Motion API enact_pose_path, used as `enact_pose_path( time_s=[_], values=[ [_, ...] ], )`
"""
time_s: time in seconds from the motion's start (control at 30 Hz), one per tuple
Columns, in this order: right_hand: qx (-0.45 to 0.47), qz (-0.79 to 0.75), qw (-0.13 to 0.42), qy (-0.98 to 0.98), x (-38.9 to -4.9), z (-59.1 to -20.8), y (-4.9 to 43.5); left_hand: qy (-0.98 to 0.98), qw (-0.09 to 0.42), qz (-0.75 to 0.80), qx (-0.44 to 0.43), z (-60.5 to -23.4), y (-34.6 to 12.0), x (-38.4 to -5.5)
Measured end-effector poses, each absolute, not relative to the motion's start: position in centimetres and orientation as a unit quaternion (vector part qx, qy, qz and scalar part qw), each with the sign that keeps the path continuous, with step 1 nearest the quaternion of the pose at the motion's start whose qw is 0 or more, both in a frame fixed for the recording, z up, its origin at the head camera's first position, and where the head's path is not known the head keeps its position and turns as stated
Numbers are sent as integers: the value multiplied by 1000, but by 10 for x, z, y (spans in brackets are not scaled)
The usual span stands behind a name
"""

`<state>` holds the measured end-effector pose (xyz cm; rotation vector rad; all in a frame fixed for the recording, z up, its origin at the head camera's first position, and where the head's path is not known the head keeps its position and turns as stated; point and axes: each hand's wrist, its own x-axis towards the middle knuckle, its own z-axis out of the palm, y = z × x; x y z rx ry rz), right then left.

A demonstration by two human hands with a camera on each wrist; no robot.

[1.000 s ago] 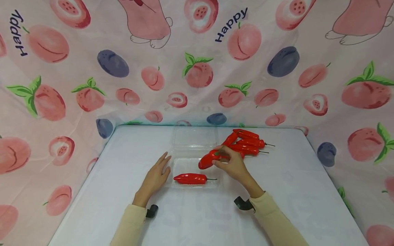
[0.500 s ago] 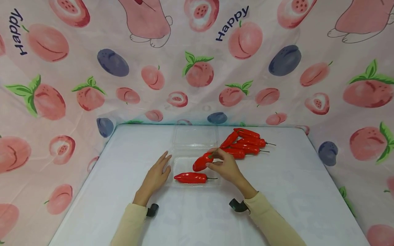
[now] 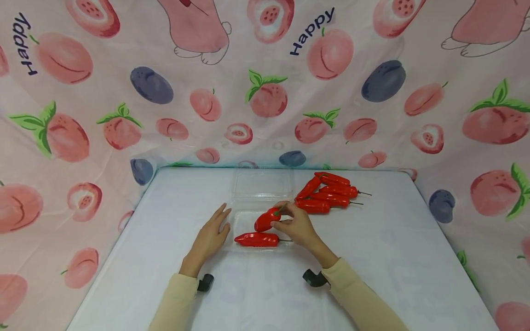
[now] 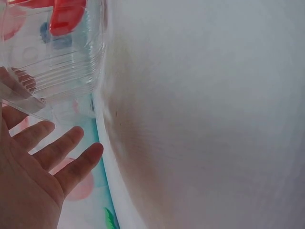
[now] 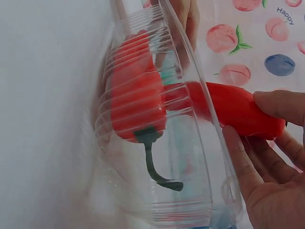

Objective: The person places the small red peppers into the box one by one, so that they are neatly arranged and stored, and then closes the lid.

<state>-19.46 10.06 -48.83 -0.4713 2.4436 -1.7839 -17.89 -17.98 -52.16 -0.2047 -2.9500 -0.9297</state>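
Observation:
In the head view my right hand [image 3: 299,225] pinches a red pepper [image 3: 266,219] near its stem end, tilted over a clear plastic container [image 3: 244,220]. The right wrist view shows that pepper [image 5: 238,109] between thumb and fingers, its tip reaching in past the rim. A second red pepper [image 3: 256,239] lies along the container's near side, green stem to the right. My left hand [image 3: 210,236] is at the container's left edge, fingers extended. From the left wrist view its fingers [image 4: 59,149] spread beside the clear wall [image 4: 62,71]; whether they touch it I cannot tell.
Several more red peppers [image 3: 331,193] lie in a pile at the back right of the white table [image 3: 372,266]. The container's clear lid [image 3: 262,184] lies folded open behind it. A fruit-print cloth [image 3: 265,133] hangs behind the table.
My right hand has moved left and slightly down, carrying the pepper away from the pile and over the container. The left hand has stayed in place.

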Motion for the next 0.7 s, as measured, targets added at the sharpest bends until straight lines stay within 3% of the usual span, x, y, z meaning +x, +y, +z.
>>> enact_pose_path(
  time_s=[0.7],
  values=[
    [-113,-549,67,826,-191,-487,99,-951,19,-301,-64,-522,-178,-179]
  ],
)
